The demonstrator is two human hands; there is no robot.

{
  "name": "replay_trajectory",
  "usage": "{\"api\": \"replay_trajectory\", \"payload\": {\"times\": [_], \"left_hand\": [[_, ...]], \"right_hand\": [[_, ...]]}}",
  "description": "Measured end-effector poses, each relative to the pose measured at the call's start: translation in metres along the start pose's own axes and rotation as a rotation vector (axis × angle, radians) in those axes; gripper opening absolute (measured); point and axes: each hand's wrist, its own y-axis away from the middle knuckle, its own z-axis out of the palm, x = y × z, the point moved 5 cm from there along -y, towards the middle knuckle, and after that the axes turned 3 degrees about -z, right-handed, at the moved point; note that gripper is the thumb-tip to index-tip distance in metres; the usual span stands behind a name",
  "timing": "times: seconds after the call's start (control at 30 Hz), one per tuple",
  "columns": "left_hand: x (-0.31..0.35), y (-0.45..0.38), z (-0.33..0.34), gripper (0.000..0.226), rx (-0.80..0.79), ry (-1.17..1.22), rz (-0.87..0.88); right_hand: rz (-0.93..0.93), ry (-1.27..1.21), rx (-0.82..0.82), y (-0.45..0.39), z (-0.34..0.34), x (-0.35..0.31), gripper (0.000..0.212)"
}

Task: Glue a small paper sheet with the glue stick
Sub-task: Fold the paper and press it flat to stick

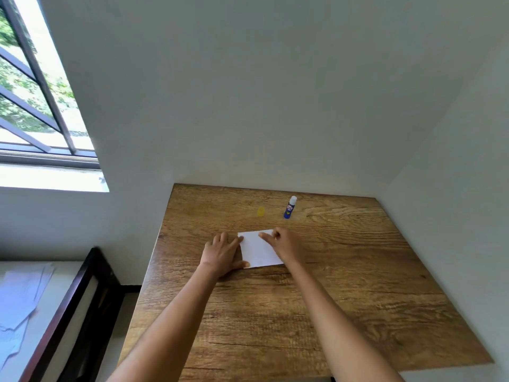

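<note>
1. Two hands on the paper sheet (259, 249), mid-frame, lying flat on the wooden table (358, 271).
2. Left hand (221, 253): fingers straight and flat, fingertips and thumb touching the sheet's left edge, palm on the wood. Looks like it's pinning the sheet so it can't slide.
3. Right hand (286, 244): fingers loosely curled over the sheet's upper-right corner, index stretched onto the paper. Can't tell if it pinches the corner or just presses it; likely smoothing or squaring.
4. Glue stick (289, 207): upright, above the sheet toward the table's far edge, well apart from both hands, white end up. Its yellow cap (260, 211) seems to lie just left of it, so the stick is probably uncapped.
5. Window (35, 92) upper left; loose papers (22, 293) on a surface at lower left.
</note>
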Motion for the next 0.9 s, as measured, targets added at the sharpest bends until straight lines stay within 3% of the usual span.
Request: {"api": "replay_trajectory", "payload": {"times": [0.17, 0.3, 0.43, 0.77, 0.9], "left_hand": [[-0.002, -0.001, 0.003, 0.086, 0.005, 0.008, -0.018], [-0.003, -0.002, 0.005, 0.091, -0.002, 0.041, -0.006], [-0.004, -0.004, 0.004, 0.094, -0.040, 0.094, -0.019], [-0.007, -0.010, 0.006, 0.097, -0.117, 0.130, -0.025], [-0.012, -0.014, 0.005, 0.076, -0.203, 0.223, -0.057]], "right_hand": [[-0.002, 0.079, -0.239, -0.022, 0.052, -0.034, 0.049], [-0.031, 0.115, -0.266, -0.028, 0.056, -0.032, 0.050], [-0.056, 0.126, -0.334, -0.025, 0.050, -0.023, 0.037], [-0.126, 0.207, -0.331, 0.005, 0.045, -0.016, 0.042], [-0.099, 0.153, -0.310, 0.024, 0.038, -0.012, 0.040]]}}
